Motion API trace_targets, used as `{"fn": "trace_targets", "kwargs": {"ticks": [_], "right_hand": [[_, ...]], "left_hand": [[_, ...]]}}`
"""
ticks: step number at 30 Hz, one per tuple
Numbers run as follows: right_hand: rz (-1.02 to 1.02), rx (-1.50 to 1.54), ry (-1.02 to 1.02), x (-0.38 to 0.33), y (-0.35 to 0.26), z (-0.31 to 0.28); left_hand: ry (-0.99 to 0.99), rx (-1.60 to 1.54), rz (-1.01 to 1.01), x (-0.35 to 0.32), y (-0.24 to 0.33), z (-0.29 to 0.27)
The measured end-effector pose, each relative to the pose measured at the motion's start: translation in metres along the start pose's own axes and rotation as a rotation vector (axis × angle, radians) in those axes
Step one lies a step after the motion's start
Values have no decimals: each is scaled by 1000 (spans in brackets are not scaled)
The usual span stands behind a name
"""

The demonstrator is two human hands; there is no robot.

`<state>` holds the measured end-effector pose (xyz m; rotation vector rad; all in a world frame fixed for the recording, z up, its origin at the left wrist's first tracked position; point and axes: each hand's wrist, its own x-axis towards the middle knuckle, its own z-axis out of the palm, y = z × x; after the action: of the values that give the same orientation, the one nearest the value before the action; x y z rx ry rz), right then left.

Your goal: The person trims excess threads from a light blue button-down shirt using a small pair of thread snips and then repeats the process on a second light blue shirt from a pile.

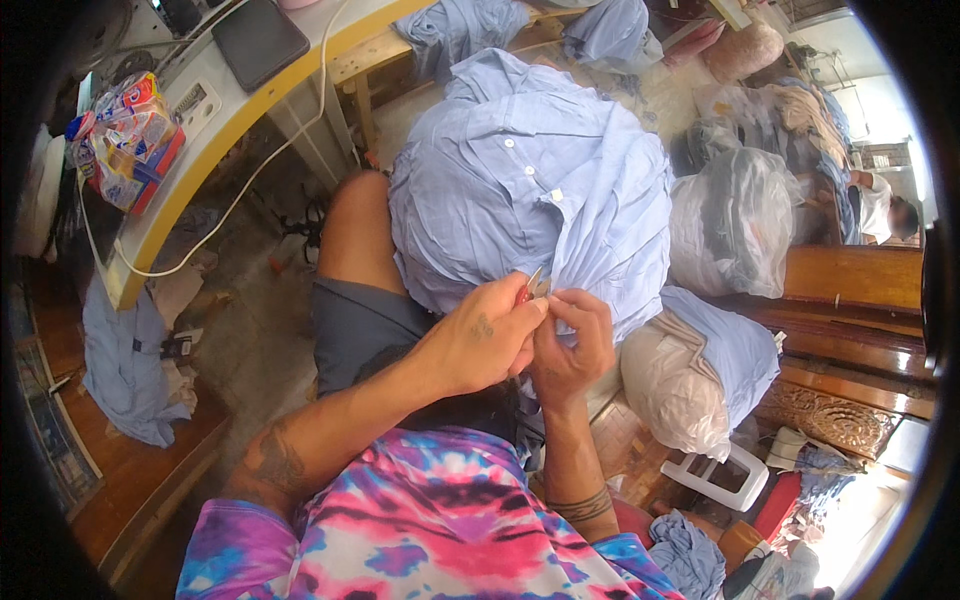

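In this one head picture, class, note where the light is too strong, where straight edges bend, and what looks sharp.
Head view: glare washes out the window area at upper right and the floor at lower right; the yellow table edge curves toward the rim, with a black border round the frame; the blue shirt, left hand and right hand look sharp.
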<state>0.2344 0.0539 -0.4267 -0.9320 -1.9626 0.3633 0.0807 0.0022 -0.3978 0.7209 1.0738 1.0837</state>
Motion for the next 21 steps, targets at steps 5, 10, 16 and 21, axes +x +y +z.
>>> {"fn": "trace_targets", "kwargs": {"ticks": [5,10,16,21], "right_hand": [[-53,9,-26,2,5,0],[-152,23,-68,14,12,-2],[-135,20,-96,25,4,-2],[-143,41,-154,27,1,1]], "left_hand": [[26,10,43,4,-4,0],[157,17,97,8,-5,4],[212,74,225,5,4,7],[318,59,223,9,7,2]]}}
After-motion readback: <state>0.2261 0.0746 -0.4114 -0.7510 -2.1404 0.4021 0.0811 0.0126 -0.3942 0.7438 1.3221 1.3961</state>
